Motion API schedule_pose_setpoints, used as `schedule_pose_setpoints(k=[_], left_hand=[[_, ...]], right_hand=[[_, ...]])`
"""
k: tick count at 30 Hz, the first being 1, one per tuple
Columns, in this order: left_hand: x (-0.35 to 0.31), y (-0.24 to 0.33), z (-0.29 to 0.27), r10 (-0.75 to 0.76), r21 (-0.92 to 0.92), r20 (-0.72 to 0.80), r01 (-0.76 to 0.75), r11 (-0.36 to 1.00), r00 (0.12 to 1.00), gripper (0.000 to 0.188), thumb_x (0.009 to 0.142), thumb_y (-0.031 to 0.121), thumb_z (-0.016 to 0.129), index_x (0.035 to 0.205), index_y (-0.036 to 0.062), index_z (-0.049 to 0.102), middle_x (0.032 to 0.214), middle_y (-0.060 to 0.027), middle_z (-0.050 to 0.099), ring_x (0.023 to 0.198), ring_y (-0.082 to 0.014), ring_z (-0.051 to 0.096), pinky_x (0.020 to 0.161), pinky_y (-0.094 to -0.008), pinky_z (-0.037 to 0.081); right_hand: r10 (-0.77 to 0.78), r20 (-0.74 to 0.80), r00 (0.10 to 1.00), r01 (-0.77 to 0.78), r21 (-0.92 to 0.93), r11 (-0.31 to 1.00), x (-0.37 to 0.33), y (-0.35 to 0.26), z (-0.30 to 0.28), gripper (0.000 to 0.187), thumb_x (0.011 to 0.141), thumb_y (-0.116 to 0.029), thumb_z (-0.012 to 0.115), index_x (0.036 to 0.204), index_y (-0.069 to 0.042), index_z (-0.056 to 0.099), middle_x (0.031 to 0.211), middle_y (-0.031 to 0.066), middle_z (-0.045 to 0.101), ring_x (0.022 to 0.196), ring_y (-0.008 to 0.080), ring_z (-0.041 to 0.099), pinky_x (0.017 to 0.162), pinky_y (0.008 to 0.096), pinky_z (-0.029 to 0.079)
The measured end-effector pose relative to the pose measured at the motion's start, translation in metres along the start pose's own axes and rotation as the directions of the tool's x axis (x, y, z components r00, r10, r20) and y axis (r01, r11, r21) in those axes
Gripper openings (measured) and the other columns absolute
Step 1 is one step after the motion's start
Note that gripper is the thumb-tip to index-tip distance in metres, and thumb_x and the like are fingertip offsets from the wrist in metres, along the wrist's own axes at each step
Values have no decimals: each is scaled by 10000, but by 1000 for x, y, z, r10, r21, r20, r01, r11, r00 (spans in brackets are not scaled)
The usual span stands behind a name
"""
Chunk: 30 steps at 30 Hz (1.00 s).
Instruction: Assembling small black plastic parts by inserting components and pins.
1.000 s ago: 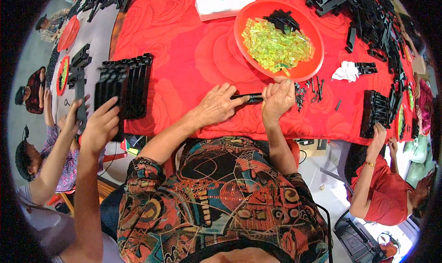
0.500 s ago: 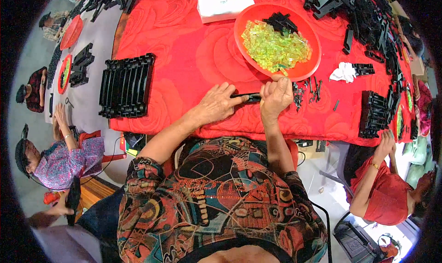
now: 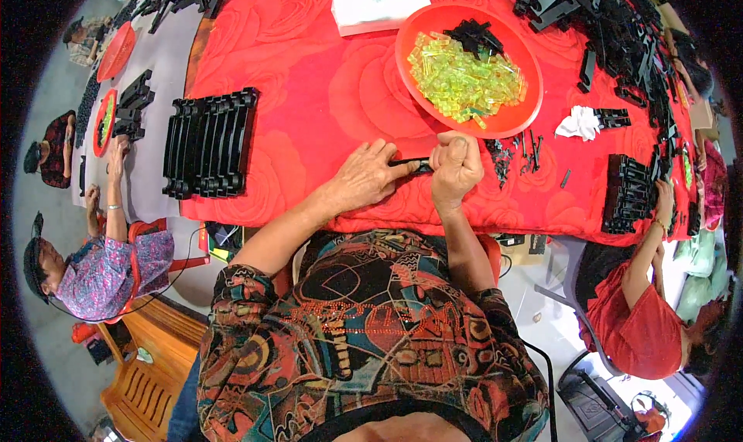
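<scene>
My left hand [image 3: 367, 174] is closed around one end of a black plastic strip-shaped part [image 3: 411, 166], holding it low over the red cloth. My right hand [image 3: 457, 169] is closed in a fist at the part's other end. Whether the right fingers also pinch a small piece is hidden. Just beyond the right hand stands a red round tray [image 3: 517, 123] with many yellow-green clear pieces [image 3: 464, 78] and a heap of small black pieces [image 3: 474, 37]. Small black bits and pins [image 3: 532, 149] lie beside the right hand.
At my left lies a stack of black plastic parts [image 3: 210, 144]. A white tissue box [image 3: 379, 7] stands at the back. Crumpled white tissue [image 3: 578, 123] and a large pile of black parts [image 3: 611, 43] are at right. Co-workers sit on both sides, one in a red top [image 3: 642, 310].
My right hand has shifted slightly left and down onto the black part. My left hand stays put. The co-workers on both sides have reached forward toward parts on their tables.
</scene>
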<state>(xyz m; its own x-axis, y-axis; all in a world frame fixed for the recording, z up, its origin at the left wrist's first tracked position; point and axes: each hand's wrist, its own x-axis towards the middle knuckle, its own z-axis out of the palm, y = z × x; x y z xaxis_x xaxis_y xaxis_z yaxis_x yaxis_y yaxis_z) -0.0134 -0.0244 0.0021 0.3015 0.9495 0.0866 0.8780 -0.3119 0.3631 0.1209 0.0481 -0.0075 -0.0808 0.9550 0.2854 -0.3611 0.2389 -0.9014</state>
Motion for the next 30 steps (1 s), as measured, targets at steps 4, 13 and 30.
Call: schedule_pose_setpoints(k=[4, 13, 30], left_hand=[[1, 0, 1, 5, 7, 12, -5, 1000, 1000, 475, 702, 143, 628, 1172, 191, 574, 920, -109, 470, 869, -273, 475, 691, -386, 424], [5, -4, 5, 43, -30, -65, -45, 999, 997, 365, 729, 163, 591, 1094, 163, 608, 879, -110, 478, 867, -265, 472, 685, -385, 429], [3, -1, 4, 34, 18, -21, -34, 999, 999, 416, 723, 147, 552, 1135, 177, 593, 840, -97, 467, 827, -260, 469, 684, -379, 436]], right_hand=[[20, 33, 999, -18, -70, 997, 1, 8, -7, 257, 948, -198, 436, 836, 6, 545, 572, -28, 444, 464, 34, 380, 413, 211, 304], [74, 56, 996, -76, 48, 996, 7, 2, -3, 252, 954, -204, 429, 847, 6, 519, 563, -30, 409, 448, 31, 345, 401, 214, 295], [198, -223, 954, -136, 266, 954, 13, -2, -8, 282, 977, -231, 361, 845, 2, 450, 483, -41, 237, 361, 43, 222, 328, 218, 203]])
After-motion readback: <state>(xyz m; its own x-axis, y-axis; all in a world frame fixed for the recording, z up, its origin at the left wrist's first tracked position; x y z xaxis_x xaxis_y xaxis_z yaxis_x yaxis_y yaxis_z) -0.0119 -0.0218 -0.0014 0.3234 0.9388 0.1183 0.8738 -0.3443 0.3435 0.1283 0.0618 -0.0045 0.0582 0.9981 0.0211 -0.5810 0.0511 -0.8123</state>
